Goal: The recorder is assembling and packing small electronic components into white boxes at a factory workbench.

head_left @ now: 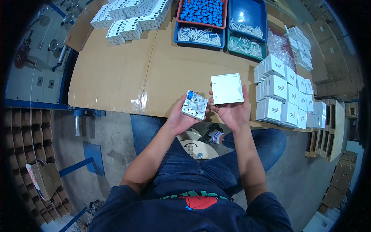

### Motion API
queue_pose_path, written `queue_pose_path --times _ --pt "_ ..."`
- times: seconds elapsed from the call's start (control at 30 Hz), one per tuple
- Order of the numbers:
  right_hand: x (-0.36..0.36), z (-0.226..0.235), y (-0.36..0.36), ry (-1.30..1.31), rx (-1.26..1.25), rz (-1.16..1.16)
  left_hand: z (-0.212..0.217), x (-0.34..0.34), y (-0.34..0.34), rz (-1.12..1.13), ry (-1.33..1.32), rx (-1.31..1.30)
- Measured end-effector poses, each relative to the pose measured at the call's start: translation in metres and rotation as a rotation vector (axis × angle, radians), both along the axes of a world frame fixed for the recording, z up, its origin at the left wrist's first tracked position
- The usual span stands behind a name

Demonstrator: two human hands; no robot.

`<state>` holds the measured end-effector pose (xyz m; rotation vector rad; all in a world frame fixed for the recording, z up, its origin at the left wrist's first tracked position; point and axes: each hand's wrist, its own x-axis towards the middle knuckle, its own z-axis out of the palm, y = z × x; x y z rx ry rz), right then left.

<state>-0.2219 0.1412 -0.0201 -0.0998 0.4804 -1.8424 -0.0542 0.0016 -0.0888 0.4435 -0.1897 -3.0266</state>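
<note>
My left hand (178, 120) is closed around a small open white box (195, 106). Inside the box are a blue piece at one corner and what looks like clear plastic with small parts. To its right, my right hand (235, 116) grips a flat white square cover (227, 89) from below and along its right edge. Box and cover are held apart, side by side, over the near edge of the cardboard-covered table (116, 73). My right fingers are partly hidden under the cover.
Stacked white boxes (277, 87) stand at the right. White units (125, 29) are piled at the far left. At the back are a red tray (177, 19) of blue pieces and blue and green trays (228, 50) of small white parts. A clear plastic bag heap (276, 44) lies beside them.
</note>
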Motion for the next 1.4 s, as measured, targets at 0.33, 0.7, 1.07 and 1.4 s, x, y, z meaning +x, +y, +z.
queue_pose_path --times 0.33,0.7,1.07,1.4 --pt "0.001 -0.003 0.0 0.052 0.008 0.022 0.0 -0.001 0.0 0.022 0.016 0.02" --pt "0.011 -0.005 -0.004 0.651 0.349 0.024 0.006 -0.002 0.003 0.022 -0.004 -0.028" --pt "0.019 0.01 -0.007 1.741 0.45 -0.097 0.012 0.0 0.005 0.015 -0.089 -0.112" --pt "0.026 0.001 -0.012 1.844 0.451 -0.01 0.0 0.001 0.004 0.028 -0.072 -0.113"
